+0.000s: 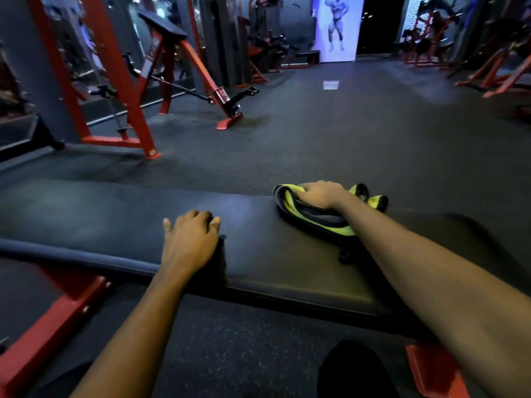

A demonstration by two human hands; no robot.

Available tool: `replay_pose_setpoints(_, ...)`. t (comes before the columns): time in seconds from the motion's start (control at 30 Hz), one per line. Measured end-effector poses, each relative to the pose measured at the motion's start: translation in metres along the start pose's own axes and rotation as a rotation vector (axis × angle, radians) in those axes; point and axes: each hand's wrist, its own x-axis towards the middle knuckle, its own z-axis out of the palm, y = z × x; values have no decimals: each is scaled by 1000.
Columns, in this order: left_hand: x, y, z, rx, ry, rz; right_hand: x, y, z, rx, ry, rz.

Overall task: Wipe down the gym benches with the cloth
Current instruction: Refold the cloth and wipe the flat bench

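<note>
A flat black padded bench (pixel 100 219) on a red frame runs across the view in front of me. My left hand (pixel 189 239) rests on the pad near its front edge, fingers slightly bent, holding nothing. My right hand (pixel 321 193) grips a bunched yellow-green and grey cloth (pixel 313 216) and presses it on the far right part of the pad. Part of the cloth sticks out to the right of the hand, over the far edge.
A red machine frame (pixel 123 104) with a black pad stands on the floor at the left beyond the bench. More red machines (pixel 497 70) line the right and back. Dark rubber floor (pixel 330 133) lies between. The bench's red foot (pixel 436 372) shows at lower right.
</note>
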Motion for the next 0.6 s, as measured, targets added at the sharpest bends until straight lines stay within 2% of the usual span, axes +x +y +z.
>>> replay_pose_setpoints(0.07, -5, -23, -4, -8, 80, -76, -13, 20, -4, 82, -5, -57)
replay_pose_setpoints(0.13, -8, -42, -5, -52, 175, -144, -22, 40, -9, 134, -63, -29)
replay_pose_setpoints(0.23, -7, -49, 0, -56, 229, -163, -13, 41, -11, 20, -123, 132)
replay_pose_setpoints(0.3, -5, -47, 2, -72, 228, -174, 4, 13, -8, -74, -102, 162)
replay_pose_setpoints(0.47, -7, -51, 4, -111, 290, -170, 39, -86, 4, -67, -14, -48)
replay_pose_setpoints(0.53, -9, -53, 6, -125, 321, -188, 38, -102, 8, -34, 3, -122)
replay_pose_setpoints(0.6, -8, -55, 8, -139, 355, -198, 31, -88, 6, 28, 6, -146)
